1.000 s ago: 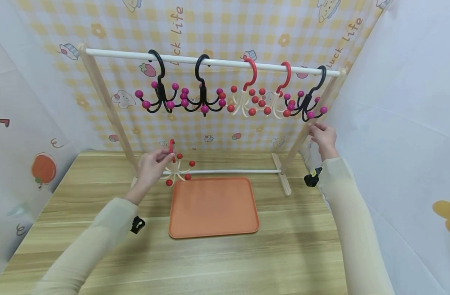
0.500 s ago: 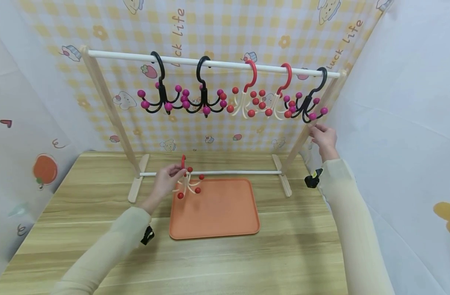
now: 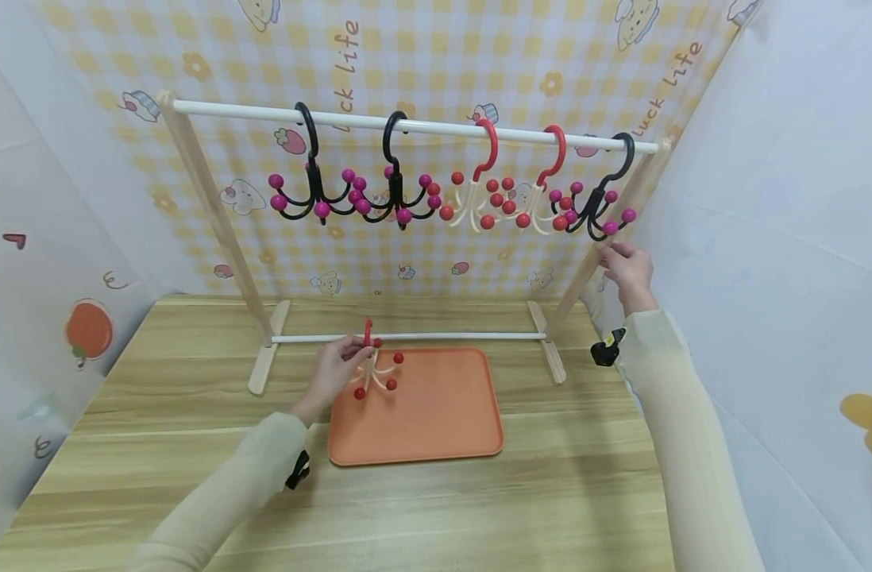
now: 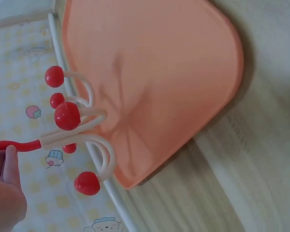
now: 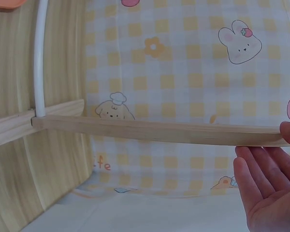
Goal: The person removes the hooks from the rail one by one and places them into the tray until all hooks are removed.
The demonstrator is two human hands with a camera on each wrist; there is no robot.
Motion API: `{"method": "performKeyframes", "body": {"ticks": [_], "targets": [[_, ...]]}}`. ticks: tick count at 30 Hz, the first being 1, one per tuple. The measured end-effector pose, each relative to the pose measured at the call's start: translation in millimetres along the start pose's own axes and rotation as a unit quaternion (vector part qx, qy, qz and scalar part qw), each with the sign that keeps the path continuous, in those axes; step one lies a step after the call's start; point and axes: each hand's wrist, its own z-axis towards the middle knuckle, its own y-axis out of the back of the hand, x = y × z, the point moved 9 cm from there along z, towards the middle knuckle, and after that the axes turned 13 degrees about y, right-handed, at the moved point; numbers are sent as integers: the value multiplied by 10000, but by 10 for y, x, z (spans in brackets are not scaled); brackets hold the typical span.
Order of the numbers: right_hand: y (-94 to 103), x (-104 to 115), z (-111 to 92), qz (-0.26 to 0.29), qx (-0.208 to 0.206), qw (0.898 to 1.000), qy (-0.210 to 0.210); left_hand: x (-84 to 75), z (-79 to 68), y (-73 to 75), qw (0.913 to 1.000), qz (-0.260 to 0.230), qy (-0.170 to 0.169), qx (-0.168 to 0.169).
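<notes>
My left hand pinches an octopus-style hanger by its red hook. Cream arms tipped with red balls spread from it; in the left wrist view the hanger casts a shadow on the orange tray, above its left end. At the right side, my right hand grips the wooden right post of a rack, thumb on one side and fingers on the other. Along the rack's white top rail hang two black hangers with magenta balls, two red-hooked ones, and one more black hanger near the right post.
A white lower bar joins the rack's wooden feet behind the tray. The wood-grain table lies beneath, with a checked cloth behind the rack. White sheeting stands on the right.
My left hand has carried the red-hooked hanger rightward and down, from beside the left post to over the tray. The right hand keeps its grip on the post.
</notes>
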Motion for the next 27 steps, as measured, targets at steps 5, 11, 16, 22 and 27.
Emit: {"method": "performKeyframes", "body": {"ticks": [5,11,16,22,27], "targets": [[-4,-4,-2,-20,73,10000,-26,83,-17,-69,9999,-73,115,74],[0,-10,2,-15,73,10000,-15,143,-15,-117,9998,2,190,88],[-1,-22,9,-3,92,10000,-28,183,3,-130,10000,50,-37,63],[-7,-25,10,18,114,9999,-79,188,-17,-139,9999,-41,-166,-7],[-9,-24,4,59,121,9998,-127,202,-30,-139,9998,-12,-148,-92]]}}
